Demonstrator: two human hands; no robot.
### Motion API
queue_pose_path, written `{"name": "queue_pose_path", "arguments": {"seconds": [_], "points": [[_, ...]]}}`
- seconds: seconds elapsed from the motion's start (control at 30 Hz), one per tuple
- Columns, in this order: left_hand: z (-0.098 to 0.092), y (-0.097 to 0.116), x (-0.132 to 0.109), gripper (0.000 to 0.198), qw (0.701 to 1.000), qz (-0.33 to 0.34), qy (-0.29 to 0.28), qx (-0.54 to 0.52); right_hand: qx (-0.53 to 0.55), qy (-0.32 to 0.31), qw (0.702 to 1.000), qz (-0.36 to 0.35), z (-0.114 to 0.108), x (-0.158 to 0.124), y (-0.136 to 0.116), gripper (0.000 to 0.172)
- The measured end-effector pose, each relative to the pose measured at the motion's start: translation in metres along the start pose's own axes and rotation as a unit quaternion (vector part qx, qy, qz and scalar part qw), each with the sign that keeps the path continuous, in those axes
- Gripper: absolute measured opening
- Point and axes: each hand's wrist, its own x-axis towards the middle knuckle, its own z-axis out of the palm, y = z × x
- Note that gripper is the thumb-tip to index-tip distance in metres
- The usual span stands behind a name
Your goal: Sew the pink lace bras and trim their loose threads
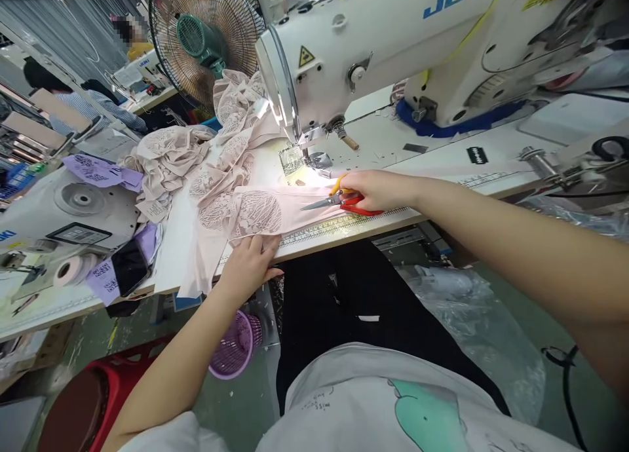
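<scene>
1. The pale pink lace-cup bra [258, 211] lies on the sewing table [174, 242] in the centre of the frame, its plain fabric running right beneath the scissors, just below the lit needle area of the JUKI sewing machine [327, 62].
2. The left hand [248, 263], left of centre, rests at the table's front edge with its fingertips on the cup's lower border. The fingers lie close together, the thumb apart; I cannot tell whether they pinch the fabric.
3. The right hand [364, 188], right of centre, has its fingers curled round the red-and-yellow handles of the scissors [320, 204], whose blades point left over the fabric.
4. The step in hand looks like positioning or trimming the bra beside the machine. Whether the blades touch the cloth is hard to make out under the glare.
5. The next move seems to call for a steady left hand, fabric kept flat, and blade tips clear of the lace.
6. More lace pieces [170, 147] are heaped at upper left.
</scene>
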Motion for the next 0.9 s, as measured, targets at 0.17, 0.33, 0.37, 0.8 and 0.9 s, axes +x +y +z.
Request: {"name": "queue_pose_path", "arguments": {"seconds": [0.17, 0.33, 0.37, 0.8, 0.9], "points": [[-0.003, 0.004, 0.0, 0.065, 1.0, -0.014, -0.02, 0.004, -0.007, 0.005, 1.0, 0.01, 0.002, 0.0, 0.0, 0.015], [0.0, 0.009, 0.0, 0.07, 0.999, -0.033, -0.02, 0.027, -0.018, 0.002, 1.0, 0.022, -0.002, -0.003, -0.005, 0.015], [0.0, 0.01, 0.0, 0.07, 0.999, -0.035, -0.019, 0.03, -0.02, 0.001, 1.0, 0.024, -0.003, -0.004, -0.006, 0.015], [-0.005, 0.019, -0.002, 0.073, 0.999, -0.042, -0.023, -0.022, -0.014, 0.101, 0.992, -0.081, 0.01, -0.017, -0.041, 0.008], [-0.005, 0.021, -0.003, 0.073, 0.998, -0.035, -0.022, -0.048, -0.06, 0.043, 0.969, -0.236, 0.031, -0.018, -0.062, 0.009]]}}
